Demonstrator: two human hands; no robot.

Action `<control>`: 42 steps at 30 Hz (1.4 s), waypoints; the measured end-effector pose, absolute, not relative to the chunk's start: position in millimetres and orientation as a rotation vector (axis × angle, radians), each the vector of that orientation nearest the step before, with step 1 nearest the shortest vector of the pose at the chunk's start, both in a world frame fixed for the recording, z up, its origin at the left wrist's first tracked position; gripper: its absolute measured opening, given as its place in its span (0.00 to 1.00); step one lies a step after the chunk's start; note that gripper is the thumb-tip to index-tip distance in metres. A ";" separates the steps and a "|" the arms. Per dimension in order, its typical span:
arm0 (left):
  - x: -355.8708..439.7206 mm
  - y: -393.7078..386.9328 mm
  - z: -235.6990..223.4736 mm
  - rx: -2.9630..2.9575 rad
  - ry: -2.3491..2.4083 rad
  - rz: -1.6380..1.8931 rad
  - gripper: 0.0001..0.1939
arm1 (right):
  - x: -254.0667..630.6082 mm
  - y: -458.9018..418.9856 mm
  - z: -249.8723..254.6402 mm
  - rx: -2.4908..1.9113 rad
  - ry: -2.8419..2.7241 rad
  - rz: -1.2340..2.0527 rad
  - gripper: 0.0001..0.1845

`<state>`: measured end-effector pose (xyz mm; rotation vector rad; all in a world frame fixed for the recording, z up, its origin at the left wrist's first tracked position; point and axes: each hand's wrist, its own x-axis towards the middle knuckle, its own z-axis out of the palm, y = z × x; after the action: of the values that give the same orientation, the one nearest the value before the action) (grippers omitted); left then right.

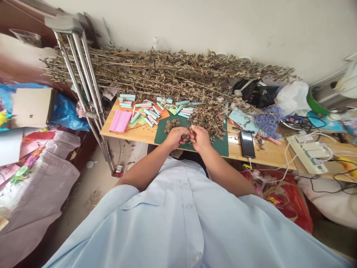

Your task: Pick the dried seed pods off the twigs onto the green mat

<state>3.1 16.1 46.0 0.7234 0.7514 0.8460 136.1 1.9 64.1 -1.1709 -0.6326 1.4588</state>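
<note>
My left hand (177,137) and my right hand (199,137) meet over the front of a green cutting mat (223,149). Both are closed, fingertips together, around a small bit of dried leaves (185,136), mostly hidden by the fingers. Just beyond my left hand sits a small cluster of brown balls of rolled dried leaf (171,125). A loose heap of crumbled dried leaves (210,121) covers the mat's right part, close to my right hand.
Bundles of dried leafy stalks (167,74) lie along the wall. Blue and pink paper rolls (152,113) are spread behind the mat. To the right are a phone (247,145) on a cable, purple yarn (269,121) and a power strip (308,152). Metal crutches (83,74) lean at the left.
</note>
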 end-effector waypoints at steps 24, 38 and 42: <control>-2.0 13.4 40.5 0.764 0.773 0.744 0.08 | 154.1 11.2 73.3 -1.202 -0.568 1.316 0.18; -8.9 46.5 28.6 1.383 1.269 1.028 0.09 | 178.6 -20.7 72.4 -1.200 -0.726 1.351 0.17; -4.5 51.3 28.4 1.508 1.234 0.994 0.13 | 178.9 -31.4 72.0 -1.231 -0.848 1.340 0.16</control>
<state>-4.5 51.3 28.4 1.5084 1.2336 0.9940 178.9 -31.4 72.0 -1.2312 -0.8482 1.3398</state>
